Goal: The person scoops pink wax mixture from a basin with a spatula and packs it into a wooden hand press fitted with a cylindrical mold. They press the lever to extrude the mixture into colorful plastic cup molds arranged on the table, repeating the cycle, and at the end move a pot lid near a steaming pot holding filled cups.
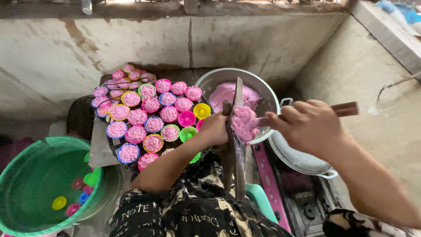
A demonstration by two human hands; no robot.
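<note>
Seen from above, a person works at a rough grey concrete ledge. Their right hand [309, 127] is closed around a flat brown wooden stick [346, 109], which sticks out past the knuckles on one side; on the other side, toward the left hand, its near end is buried in a lump of soft pink dough [244, 123]. The left hand [215, 128] sits just beside that lump, fingers curled around the upright dark wooden board [239, 145] that the dough is pressed against; the grip looks closed, though the fingertips are hidden behind the wood.

Just beyond both hands stands a round pale metal basin [267, 94] holding more smooth pink dough. Below the right hand lies a second, upturned metal bowl [298, 158] with a handle.

Out past the left hand, a dark flat tray [101, 151] is packed with small fluted plastic cup moulds [138, 116] in yellow, blue, green and pink, most of them filled with coiled pink noodle strands. A few moulds nearest the left hand, one yellow, one pink, one green, are empty.

Farther from the left hand, near the person's elbow, a large green plastic tub [26, 175] holds water with a few loose coloured moulds floating in it. The person's lap shows dark patterned cloth [193, 210].
</note>
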